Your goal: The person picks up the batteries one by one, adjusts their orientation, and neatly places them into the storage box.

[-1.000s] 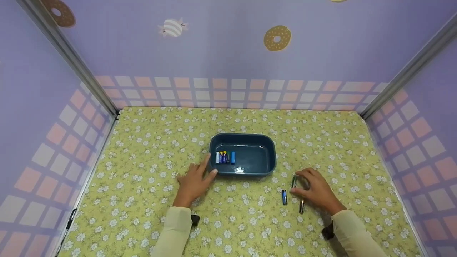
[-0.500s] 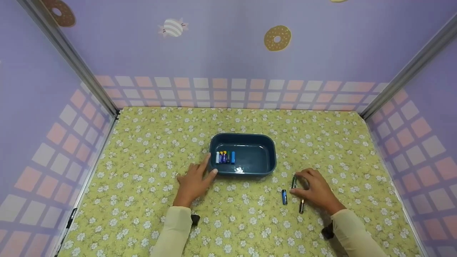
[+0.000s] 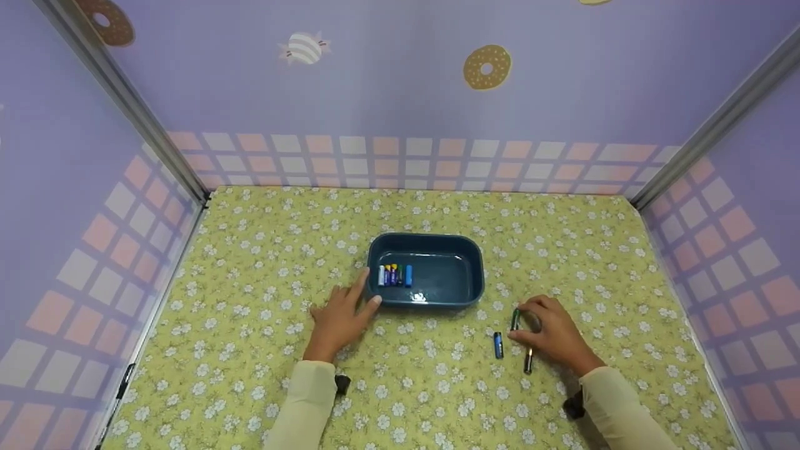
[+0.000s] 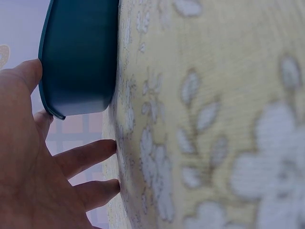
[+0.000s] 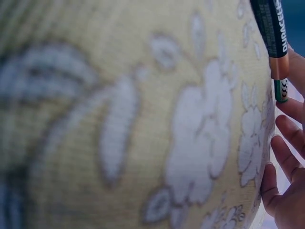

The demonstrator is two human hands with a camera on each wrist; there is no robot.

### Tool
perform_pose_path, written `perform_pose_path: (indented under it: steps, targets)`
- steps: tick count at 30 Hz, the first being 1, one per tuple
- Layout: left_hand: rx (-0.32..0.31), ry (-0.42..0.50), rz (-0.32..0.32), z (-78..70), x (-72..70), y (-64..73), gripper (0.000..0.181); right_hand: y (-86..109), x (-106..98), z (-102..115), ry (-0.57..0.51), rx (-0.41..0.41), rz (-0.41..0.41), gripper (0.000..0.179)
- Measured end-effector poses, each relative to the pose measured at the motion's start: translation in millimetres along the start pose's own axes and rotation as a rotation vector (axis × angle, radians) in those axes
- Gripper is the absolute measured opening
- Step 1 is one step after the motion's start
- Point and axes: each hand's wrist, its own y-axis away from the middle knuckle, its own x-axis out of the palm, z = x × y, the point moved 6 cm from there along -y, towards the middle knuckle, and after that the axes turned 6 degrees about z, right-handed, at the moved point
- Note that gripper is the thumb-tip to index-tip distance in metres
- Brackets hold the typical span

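With its fingers spread, my left hand (image 3: pixel 340 319) touches the left end of a dark teal plastic bin (image 3: pixel 445 270); in the left wrist view a thumb and finger meet the bin's rim (image 4: pixel 42 90), while other fingertips rest on the cloth. To the right of the bin, my right hand (image 3: pixel 553 330) pinches a green battery (image 3: pixel 515 319) between thumb and index finger, low at the tabletop. A black and copper Duracell battery (image 3: pixel 528 361) lies just below that hand and partly covers the green battery (image 5: pixel 281 90) in the right wrist view. Left of it lies a blue battery (image 3: pixel 498 345).
Several batteries (image 3: pixel 393 275) stand in a side-by-side row at the left inside the bin. A yellow flowered cloth (image 3: pixel 300 237) covers the table. Purple patterned panels (image 3: pixel 387 94) enclose the back and both sides, with metal posts (image 3: pixel 134 103) at the corners.
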Motion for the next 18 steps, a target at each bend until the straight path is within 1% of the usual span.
perform_pose_path:
  steps: [10, 15, 18]
  targets:
    - [-0.023, -0.017, 0.017, -0.1, 0.5, -0.9, 0.080, -1.3, 1.2, -3.2, 0.010, -0.012, -0.007, 0.058]
    - [-0.028, -0.020, 0.021, 1.3, 1.8, -2.0, 0.080, -0.8, 0.7, -2.4, -0.022, -0.015, -0.008, 0.057]
    - [-0.025, -0.017, 0.022, 2.2, 2.1, -2.4, 0.081, -0.9, -0.2, -1.5, -0.046, -0.001, -0.004, 0.059]
